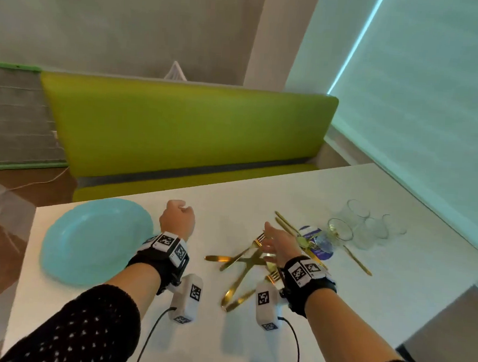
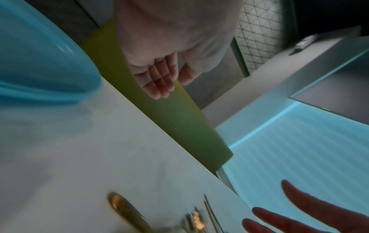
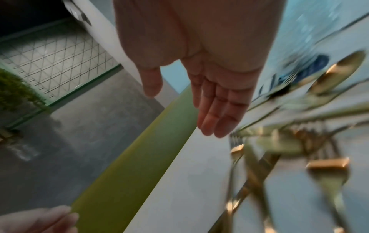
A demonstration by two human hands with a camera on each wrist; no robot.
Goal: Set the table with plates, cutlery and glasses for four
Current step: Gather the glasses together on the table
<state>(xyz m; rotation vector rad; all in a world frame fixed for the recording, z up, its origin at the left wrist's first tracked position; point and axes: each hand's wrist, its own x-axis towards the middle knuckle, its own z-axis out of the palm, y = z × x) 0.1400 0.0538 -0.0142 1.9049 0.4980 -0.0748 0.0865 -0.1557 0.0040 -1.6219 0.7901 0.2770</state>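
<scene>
A light blue plate [image 1: 97, 239] lies on the white table [image 1: 222, 345] at the left. To its right my left hand [image 1: 180, 212] hovers with loosely curled fingers [image 2: 159, 82] and holds nothing. A jumbled pile of gold forks, knives and spoons [image 1: 243, 268] lies in the middle of the table. My right hand [image 1: 269, 238] hangs just over the pile with straight fingers [image 3: 217, 113], gripping nothing. Several clear glasses [image 1: 369, 225] stand at the right, one with a gold rim [image 1: 339, 231]. The cutlery [image 3: 279, 149] is blurred in the right wrist view.
A round dark blue printed disc [image 1: 316, 241] lies under some of the cutlery beside the glasses. A green bench [image 1: 184, 132] runs along the table's far edge. The table's right edge is close behind the glasses.
</scene>
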